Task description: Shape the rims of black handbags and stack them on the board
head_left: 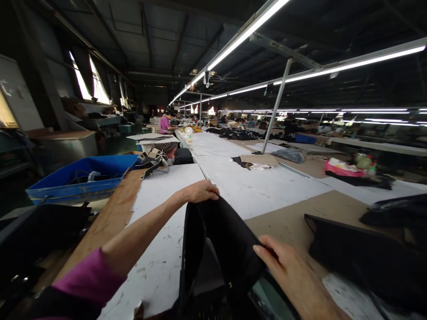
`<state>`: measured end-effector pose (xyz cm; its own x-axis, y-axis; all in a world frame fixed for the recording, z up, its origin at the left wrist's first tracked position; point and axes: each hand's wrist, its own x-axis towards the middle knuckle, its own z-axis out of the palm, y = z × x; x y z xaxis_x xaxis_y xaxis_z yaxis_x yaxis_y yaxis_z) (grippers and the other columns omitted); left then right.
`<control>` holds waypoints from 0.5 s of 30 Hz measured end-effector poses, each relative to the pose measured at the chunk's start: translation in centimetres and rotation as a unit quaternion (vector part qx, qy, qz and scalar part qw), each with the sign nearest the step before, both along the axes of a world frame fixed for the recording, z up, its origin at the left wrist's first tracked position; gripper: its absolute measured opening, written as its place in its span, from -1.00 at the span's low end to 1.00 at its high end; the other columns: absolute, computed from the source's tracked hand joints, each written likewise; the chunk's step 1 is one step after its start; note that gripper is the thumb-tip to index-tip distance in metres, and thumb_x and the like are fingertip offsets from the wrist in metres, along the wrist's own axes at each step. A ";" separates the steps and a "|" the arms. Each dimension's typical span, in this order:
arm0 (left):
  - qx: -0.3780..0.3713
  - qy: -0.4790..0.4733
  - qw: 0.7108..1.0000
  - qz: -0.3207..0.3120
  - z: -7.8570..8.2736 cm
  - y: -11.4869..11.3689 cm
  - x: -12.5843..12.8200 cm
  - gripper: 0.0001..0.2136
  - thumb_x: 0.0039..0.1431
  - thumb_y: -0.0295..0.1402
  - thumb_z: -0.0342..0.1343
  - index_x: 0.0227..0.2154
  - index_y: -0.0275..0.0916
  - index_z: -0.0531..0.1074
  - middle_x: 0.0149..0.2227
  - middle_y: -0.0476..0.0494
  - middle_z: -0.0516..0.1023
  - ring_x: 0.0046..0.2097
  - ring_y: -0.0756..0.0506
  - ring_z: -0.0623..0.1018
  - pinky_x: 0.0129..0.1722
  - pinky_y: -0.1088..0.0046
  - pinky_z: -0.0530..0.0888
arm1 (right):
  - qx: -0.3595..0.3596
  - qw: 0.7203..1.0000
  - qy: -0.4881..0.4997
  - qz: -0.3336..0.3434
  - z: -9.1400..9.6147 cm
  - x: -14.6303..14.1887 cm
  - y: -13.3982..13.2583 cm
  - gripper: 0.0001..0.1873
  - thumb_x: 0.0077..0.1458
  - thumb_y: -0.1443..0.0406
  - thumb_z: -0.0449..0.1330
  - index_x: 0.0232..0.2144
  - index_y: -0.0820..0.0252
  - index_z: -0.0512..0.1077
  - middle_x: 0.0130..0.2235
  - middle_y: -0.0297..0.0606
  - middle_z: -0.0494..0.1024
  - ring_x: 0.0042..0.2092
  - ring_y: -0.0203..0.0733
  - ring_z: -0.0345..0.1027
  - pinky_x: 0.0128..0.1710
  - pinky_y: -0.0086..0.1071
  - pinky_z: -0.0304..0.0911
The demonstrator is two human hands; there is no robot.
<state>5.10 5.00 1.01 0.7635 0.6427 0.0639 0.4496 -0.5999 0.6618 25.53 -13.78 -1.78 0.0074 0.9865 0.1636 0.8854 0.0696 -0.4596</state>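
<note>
A black bag [230, 231] with its mouth gaping towards me stands at the near edge of the worktable. My left hand [202, 191] is closed over the far corner of its rim, fingers folded down on the fabric. Lower on the right side, my right hand [287, 262] pinches the same rim between thumb and fingers. A small metal piece glints on the bag's inner wall, and a clear, window-like panel shows beside my right hand. The bag's lower part runs out of view. White paper [151, 249] and brown board [283, 218] cover the tabletop around it.
Black fabric pieces [353, 253] lie on the right. A blue bin [76, 191] stands left of the table, with dark bags [43, 231] nearer me. A metal post [277, 104] rises from the table. Farther off, a person in purple [164, 123] bends over the table.
</note>
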 end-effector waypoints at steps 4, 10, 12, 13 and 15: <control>-0.014 -0.013 0.999 -0.045 -0.6 1.0 1.5 -0.79 -0.07 -0.36 0.03 -0.37 -0.30 0.49 -0.41 -0.01 0.52 -0.32 -0.03 0.42 -0.26 0.54 0.28 | -0.021 0.999 -0.028 -0.010 -0.5 -1.4 -0.9 -0.78 0.04 0.16 -0.07 -0.58 0.08 0.16 -0.57 -0.36 0.38 -0.51 -0.23 0.25 -0.51 -0.41 0.04; -0.088 -0.053 0.994 -0.024 -1.2 1.1 0.8 -0.63 -0.13 -0.34 0.12 -0.18 -0.32 0.39 -0.33 -0.08 0.51 -0.35 -0.02 0.42 -0.30 0.49 0.31 | -0.026 0.998 -0.061 0.002 2.0 -2.7 1.5 -0.79 -0.01 0.11 0.03 -0.53 0.09 0.21 -0.50 -0.35 0.42 -0.44 -0.22 0.26 -0.50 -0.41 0.01; -0.086 -0.071 0.994 0.000 -1.1 1.1 0.6 -0.55 -0.17 -0.32 0.17 -0.13 -0.33 0.35 -0.28 -0.13 0.51 -0.34 -0.03 0.43 -0.30 0.47 0.32 | -0.017 0.999 -0.042 0.027 2.8 -3.3 3.8 -0.81 -0.03 0.14 0.06 -0.38 0.09 0.26 -0.37 -0.33 0.46 -0.35 -0.22 0.29 -0.45 -0.43 0.04; -0.075 -0.085 0.993 0.013 -1.0 1.0 0.6 -0.52 -0.19 -0.32 0.19 -0.12 -0.33 0.34 -0.24 -0.16 0.50 -0.32 -0.05 0.44 -0.28 0.46 0.33 | -0.022 0.998 -0.032 0.044 2.9 -3.6 5.2 -0.76 -0.06 0.15 0.09 -0.30 0.09 0.27 -0.30 -0.30 0.46 -0.31 -0.21 0.29 -0.43 -0.44 0.05; -0.043 -0.113 0.992 0.043 -0.4 0.6 0.4 -0.49 -0.21 -0.28 0.21 -0.12 -0.34 0.34 -0.19 -0.20 0.47 -0.26 -0.08 0.44 -0.25 0.44 0.34 | -0.040 0.997 -0.024 0.060 2.8 -4.2 8.2 -0.66 -0.08 0.16 0.11 -0.21 0.11 0.27 -0.24 -0.26 0.45 -0.27 -0.20 0.31 -0.41 -0.44 0.05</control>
